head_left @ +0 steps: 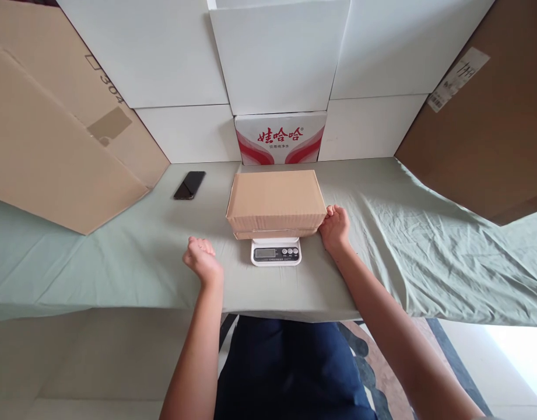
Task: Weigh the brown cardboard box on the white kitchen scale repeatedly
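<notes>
Your right hand point(334, 227) curls loosely against the cardboard box's point(274, 201) near right corner, gripping nothing; the box sits on the white scale point(276, 251) mid-tabletop, toward the back edge; your left hand point(201, 259), loosely fisted and empty, rests near the front edge, apart from the scale.
</notes>
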### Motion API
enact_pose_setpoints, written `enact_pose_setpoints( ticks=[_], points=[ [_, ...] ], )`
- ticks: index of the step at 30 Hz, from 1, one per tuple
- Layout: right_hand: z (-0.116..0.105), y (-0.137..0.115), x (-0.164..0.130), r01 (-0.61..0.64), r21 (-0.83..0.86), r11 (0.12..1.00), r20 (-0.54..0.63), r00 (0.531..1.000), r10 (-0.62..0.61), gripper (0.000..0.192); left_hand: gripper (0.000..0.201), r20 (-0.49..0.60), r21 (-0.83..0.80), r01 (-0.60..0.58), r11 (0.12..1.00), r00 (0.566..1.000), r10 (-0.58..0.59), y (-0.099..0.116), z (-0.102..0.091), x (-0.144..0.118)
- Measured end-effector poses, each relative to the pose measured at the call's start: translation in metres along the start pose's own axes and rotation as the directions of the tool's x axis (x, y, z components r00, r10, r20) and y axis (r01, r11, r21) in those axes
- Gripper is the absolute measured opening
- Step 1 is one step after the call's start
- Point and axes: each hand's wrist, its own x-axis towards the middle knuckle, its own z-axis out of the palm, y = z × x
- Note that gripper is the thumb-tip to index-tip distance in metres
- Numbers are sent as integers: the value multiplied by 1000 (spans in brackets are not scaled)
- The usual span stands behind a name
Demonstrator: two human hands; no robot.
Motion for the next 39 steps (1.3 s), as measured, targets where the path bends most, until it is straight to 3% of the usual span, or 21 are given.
enact_pose_setpoints(
  ticks=[4, 8, 10, 13, 16, 20, 24, 28, 30, 34, 39],
  points=[
    [1, -1, -1, -14, 18, 1000, 52, 999, 13, 39, 47, 46, -1, 30, 1000, 999, -30, -6, -2, 6],
    [4, 4, -7, 145, -91, 985, 72, 988, -139, 31, 35, 210, 0, 25, 1000, 977, -24, -14, -1, 5],
    [6, 7, -14, 223, -161, 961, 65, 974, -215, 36, 48, 381, 11, -13, 1000, 924, 8, -16, 1, 0],
    [8, 13, -29, 270, -251, 929, 108, 962, -251, 54, 66, 588, 30, -38, 999, 809, 13, -18, 1, -9],
    [11, 18, -46, 323, -377, 868, 137, 946, -293, 54, 70, 636, 100, -69, 993, 772, -10, -21, -3, -16],
    [20, 19, -62, 388, -500, 774, 188, 921, -340, 49, 66, 626, 158, -157, 975, 780, 25, -14, -3, -17],
    [41, 6, -51, 459, -481, 746, 238, 888, -393, 56, 61, 619, 100, -269, 958, 771, 152, 19, 23, 2],
    [66, -8, -2, 641, -422, 641, 352, 767, -536, 74, 47, 609, 31, -405, 914, 733, 304, 43, 75, 38],
    [73, -7, 25, 687, -401, 606, 390, 727, -565, 78, 44, 576, 21, -393, 919, 756, 310, 34, 99, 53],
    [61, 8, 62, 696, -424, 580, 388, 718, -578, 89, 49, 577, -6, -139, 990, 809, 117, -16, 118, 62],
    [27, 24, 74, 642, -492, 587, 351, 764, -541, 89, 56, 645, 58, 12, 998, 763, -47, -63, 116, 56]
  ],
)
